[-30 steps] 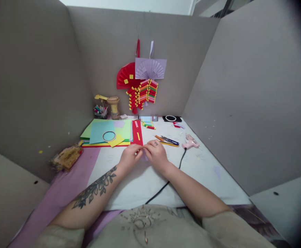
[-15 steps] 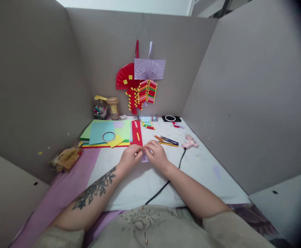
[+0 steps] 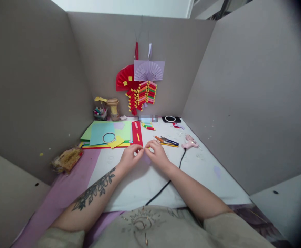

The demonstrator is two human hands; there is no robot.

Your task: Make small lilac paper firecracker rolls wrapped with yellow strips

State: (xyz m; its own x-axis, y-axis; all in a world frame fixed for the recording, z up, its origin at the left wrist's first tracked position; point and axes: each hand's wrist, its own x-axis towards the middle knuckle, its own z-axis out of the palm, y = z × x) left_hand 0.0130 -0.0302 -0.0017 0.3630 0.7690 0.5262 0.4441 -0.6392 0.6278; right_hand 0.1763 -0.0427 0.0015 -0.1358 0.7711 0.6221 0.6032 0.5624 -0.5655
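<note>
My left hand (image 3: 130,155) and my right hand (image 3: 157,155) meet over the white work surface, thumb and forefinger of each pinched together, tips almost touching. Between them shows a small piece of lilac paper (image 3: 147,158), pale and slightly blurred; the fingers hide its upper edge. Just beyond my right hand lie dark-handled snips (image 3: 169,141) and an orange pencil-like tool (image 3: 158,138). Past my left hand is a red sheet (image 3: 137,137) with a small pink roll (image 3: 136,126) and a yellow strip (image 3: 138,137) on it.
Coloured sheets (image 3: 97,132) with a tape ring (image 3: 109,137) lie at left. A pink glue gun (image 3: 190,142) rests at right, its black cord (image 3: 158,192) crossing under my right forearm. Small paper rolls (image 3: 148,127) lie at the back. Paper fans (image 3: 149,70) hang on the grey partition.
My fingertips have parted slightly, and the lilac paper between them looks fainter and shifted. The things on the table stay where they were.
</note>
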